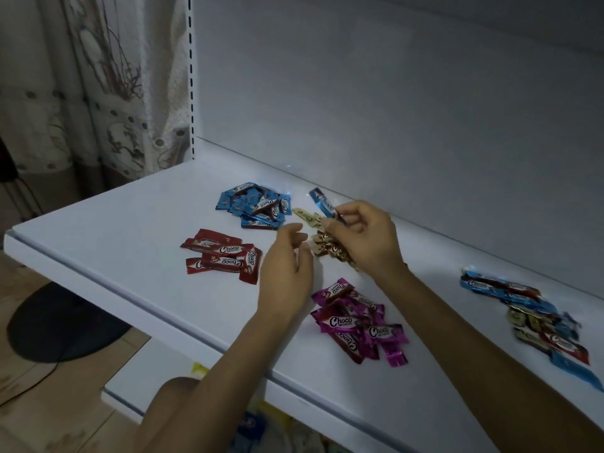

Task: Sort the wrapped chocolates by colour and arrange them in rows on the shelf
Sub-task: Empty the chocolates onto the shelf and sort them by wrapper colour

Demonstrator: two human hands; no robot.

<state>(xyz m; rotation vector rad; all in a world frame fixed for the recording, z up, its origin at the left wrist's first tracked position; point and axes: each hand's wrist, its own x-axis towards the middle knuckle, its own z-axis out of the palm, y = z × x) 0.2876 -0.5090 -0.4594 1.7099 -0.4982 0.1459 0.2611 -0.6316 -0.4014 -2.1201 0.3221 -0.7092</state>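
Observation:
On the white shelf (pixel 130 243) lie sorted heaps of wrapped chocolates: a blue pile (pixel 253 206) at the back, a red pile (pixel 222 256) to the left, a magenta pile (pixel 358 325) near the front, and a gold pile (pixel 327 246) in the middle. A mixed unsorted heap (pixel 536 318) lies at the right. My right hand (pixel 366 237) pinches a blue chocolate (pixel 322 201) above the gold pile. My left hand (pixel 287 269) hovers with relaxed fingers between the red and gold piles and holds nothing.
The shelf's back panel (pixel 392 109) rises right behind the piles. A slotted upright (pixel 190 76) and a curtain (pixel 98 86) stand at the left. A lower shelf (pixel 137 387) and a dark round base (pixel 58 322) on the floor show below the front edge.

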